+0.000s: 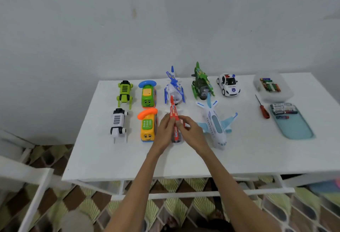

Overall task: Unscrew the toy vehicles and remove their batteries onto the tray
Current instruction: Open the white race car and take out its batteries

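At the centre of the frame, on the white table (110,158), the left hand (164,132) and right hand (194,133) both grip the red helicopter (173,115), fingers curled against its sides, its tail pointing toward the top of the frame. Just right of it lies the white airplane (214,127); just left, the yellow bus (147,130). Toward the right edge, the teal tray (299,130) holds batteries (282,109), with the red-handled screwdriver (263,109) beside its left rim
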The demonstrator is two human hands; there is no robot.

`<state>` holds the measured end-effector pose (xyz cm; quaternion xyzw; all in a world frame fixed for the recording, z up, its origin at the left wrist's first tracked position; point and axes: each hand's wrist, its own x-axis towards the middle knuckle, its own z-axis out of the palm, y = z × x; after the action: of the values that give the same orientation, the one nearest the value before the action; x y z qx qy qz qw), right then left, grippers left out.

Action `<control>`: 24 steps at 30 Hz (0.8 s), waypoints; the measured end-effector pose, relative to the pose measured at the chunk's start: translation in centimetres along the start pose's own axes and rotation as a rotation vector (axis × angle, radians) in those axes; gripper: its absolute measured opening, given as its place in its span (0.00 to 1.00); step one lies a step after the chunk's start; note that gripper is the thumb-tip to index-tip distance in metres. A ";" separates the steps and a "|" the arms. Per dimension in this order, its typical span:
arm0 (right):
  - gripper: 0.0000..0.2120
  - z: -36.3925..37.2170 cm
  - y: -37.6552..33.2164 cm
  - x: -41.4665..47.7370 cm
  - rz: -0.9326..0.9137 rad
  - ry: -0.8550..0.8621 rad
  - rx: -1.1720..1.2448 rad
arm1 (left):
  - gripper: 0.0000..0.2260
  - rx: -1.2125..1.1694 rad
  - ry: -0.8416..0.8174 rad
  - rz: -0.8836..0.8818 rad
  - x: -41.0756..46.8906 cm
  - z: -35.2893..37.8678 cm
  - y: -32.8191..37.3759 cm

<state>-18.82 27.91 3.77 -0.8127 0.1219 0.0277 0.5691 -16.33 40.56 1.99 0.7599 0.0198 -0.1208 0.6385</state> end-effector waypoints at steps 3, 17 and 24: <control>0.17 0.3 0.3 -0.7 0.006 -0.040 0.117 | 0.19 -0.046 -0.008 -0.026 0.1 -0.3 -0.8; 0.22 -6.0 -3.7 -3.1 0.088 0.016 0.399 | 0.37 -0.001 -0.202 0.323 -1.4 -1.6 3.4; 0.28 -15.7 -3.0 -3.3 -0.044 0.046 0.404 | 0.32 0.147 -0.369 0.598 0.3 4.4 6.7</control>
<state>-22.82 14.84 12.65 -0.6850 0.1203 -0.0282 0.7180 -15.47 35.01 7.74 0.7413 -0.3279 -0.0649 0.5820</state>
